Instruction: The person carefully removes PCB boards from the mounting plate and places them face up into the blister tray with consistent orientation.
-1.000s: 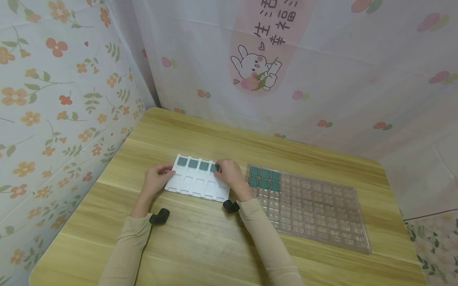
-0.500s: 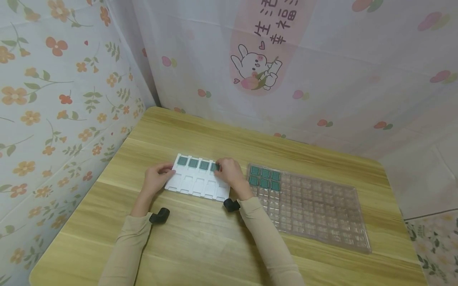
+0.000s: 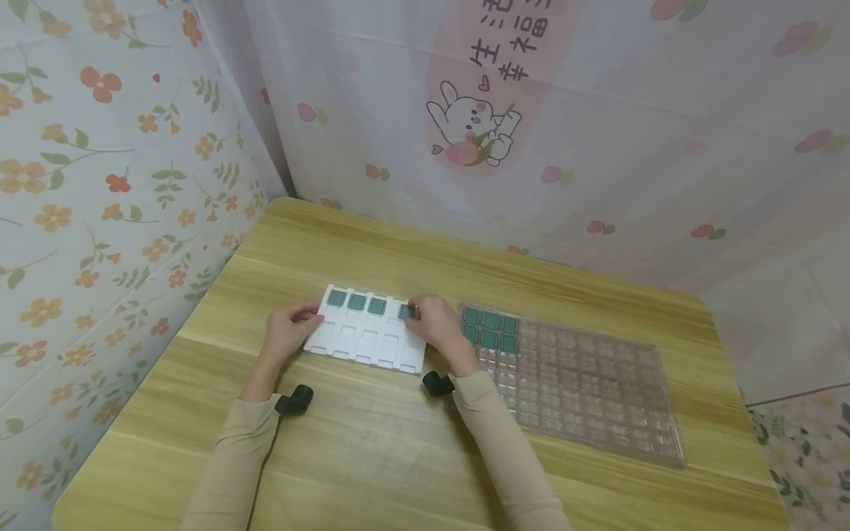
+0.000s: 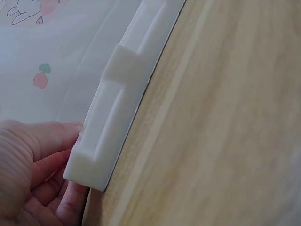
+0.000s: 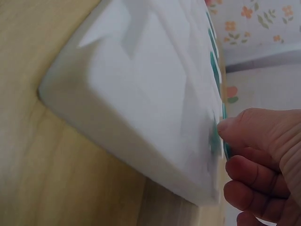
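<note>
The right hand (image 3: 434, 322) pinches a green chip (image 3: 406, 312) at the two-o'clock corner of a white tray (image 3: 361, 320), having shifted it toward three o'clock, baring the fourth pocket (image 3: 392, 307); its placing looks unfinished. The left hand (image 3: 285, 332) pinches the nine-o'clock edge.

Your white tray (image 3: 347, 335) lies with its recessed pockets facing up. Three square green chips (image 3: 356, 302) sit side by side in its far row, beginning at the left end. Your left hand (image 3: 285, 333) grips the tray's left end. Your right hand (image 3: 437, 324) pinches a fourth green chip (image 3: 406, 312) farther right along that row, partly covering it. Your clear tray (image 3: 598, 383) lies just to the right, six green chips (image 3: 490, 330) occupying its far-left corner in two rows of three.
</note>
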`<state>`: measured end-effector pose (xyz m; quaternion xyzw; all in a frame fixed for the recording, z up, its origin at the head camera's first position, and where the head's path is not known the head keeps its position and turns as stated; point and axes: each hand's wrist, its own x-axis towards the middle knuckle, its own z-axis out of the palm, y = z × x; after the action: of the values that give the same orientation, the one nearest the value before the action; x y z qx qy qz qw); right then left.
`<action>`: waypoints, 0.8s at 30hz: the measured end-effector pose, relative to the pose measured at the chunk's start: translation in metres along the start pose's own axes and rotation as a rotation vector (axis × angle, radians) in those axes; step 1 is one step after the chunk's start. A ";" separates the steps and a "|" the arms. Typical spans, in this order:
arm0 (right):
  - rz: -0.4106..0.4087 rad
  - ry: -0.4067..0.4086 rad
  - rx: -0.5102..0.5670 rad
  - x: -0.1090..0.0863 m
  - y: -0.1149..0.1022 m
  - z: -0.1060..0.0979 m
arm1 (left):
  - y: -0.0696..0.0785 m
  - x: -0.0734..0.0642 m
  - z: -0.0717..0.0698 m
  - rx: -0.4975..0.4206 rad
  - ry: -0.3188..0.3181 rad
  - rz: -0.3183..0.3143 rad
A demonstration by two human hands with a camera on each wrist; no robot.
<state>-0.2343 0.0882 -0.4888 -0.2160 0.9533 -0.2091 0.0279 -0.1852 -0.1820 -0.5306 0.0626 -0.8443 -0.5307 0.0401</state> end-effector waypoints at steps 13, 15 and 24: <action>-0.030 0.042 0.028 -0.013 0.015 -0.006 | 0.000 -0.001 0.001 0.012 0.011 0.018; -0.028 0.043 0.031 -0.015 0.017 -0.007 | 0.001 -0.001 0.001 0.014 0.011 0.018; -0.018 0.047 0.051 -0.026 0.027 -0.014 | 0.002 -0.001 0.001 0.027 0.013 0.010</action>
<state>-0.2234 0.1264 -0.4877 -0.2186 0.9462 -0.2385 0.0092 -0.1842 -0.1806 -0.5295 0.0625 -0.8515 -0.5185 0.0475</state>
